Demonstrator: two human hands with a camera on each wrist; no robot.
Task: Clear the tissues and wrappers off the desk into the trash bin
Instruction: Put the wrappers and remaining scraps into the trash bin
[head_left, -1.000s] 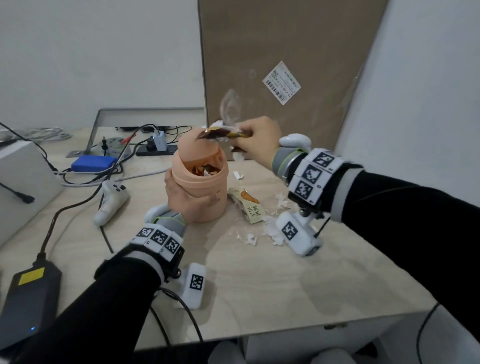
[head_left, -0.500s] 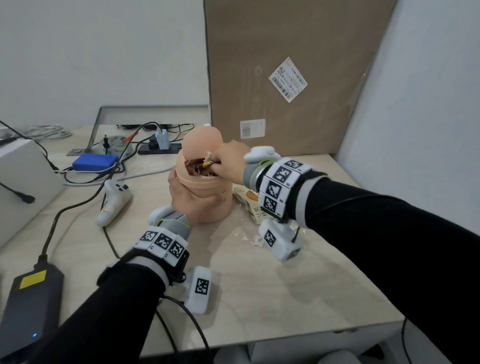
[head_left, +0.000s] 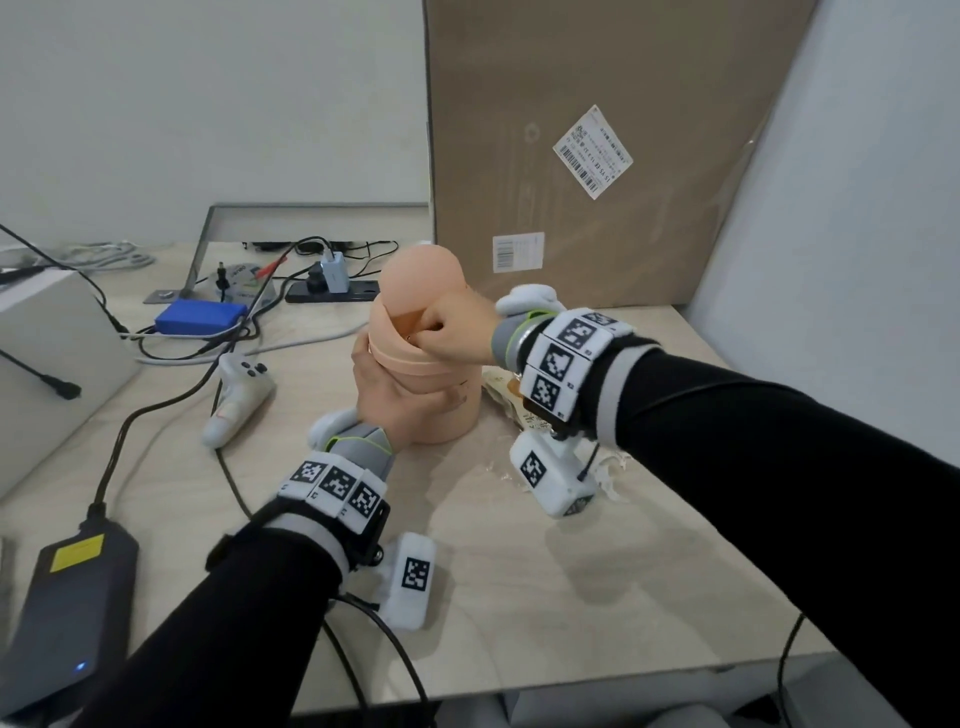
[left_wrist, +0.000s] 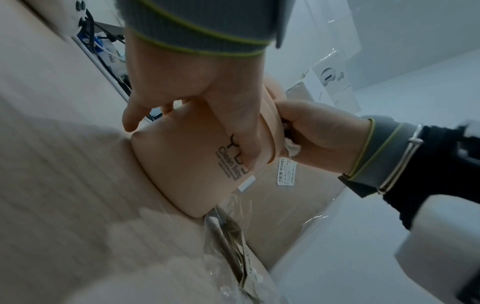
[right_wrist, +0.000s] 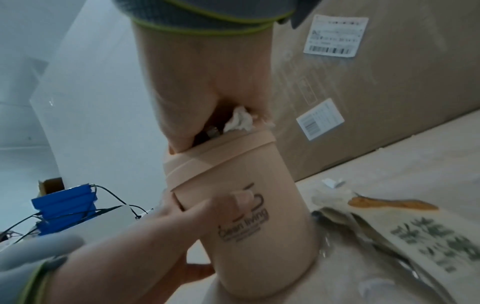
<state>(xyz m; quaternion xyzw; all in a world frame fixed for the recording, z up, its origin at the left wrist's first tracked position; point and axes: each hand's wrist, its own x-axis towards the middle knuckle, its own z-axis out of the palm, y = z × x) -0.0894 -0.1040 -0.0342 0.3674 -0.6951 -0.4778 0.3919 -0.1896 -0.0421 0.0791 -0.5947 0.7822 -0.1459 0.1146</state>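
Note:
A small peach trash bin (head_left: 447, 410) (left_wrist: 187, 174) (right_wrist: 249, 232) with a raised lid stands mid-desk. My left hand (head_left: 389, 395) (left_wrist: 202, 115) (right_wrist: 182, 218) grips its side. At the bin's mouth my right hand (head_left: 452, 332) (left_wrist: 317, 135) (right_wrist: 215, 102) holds crumpled white tissue (right_wrist: 240, 121) (left_wrist: 292, 148) and a dark wrapper, fingers curled round them and pushed into the opening. A beige snack wrapper (right_wrist: 405, 226) (head_left: 506, 389) lies on the desk right of the bin, partly hidden by my right wrist. White tissue scraps (head_left: 608, 470) lie beside it.
A big cardboard box (head_left: 597, 156) leans on the wall behind the bin. On the left lie a white controller (head_left: 236, 400), a blue box (head_left: 200, 317), a power strip (head_left: 332, 296), cables, a grey case (head_left: 47, 374) and a black power brick (head_left: 67, 613). The desk's front edge (head_left: 571, 680) is near.
My right hand has come down from above the bin and pushed the wrapper and tissue into its mouth. The left hand stays on the bin.

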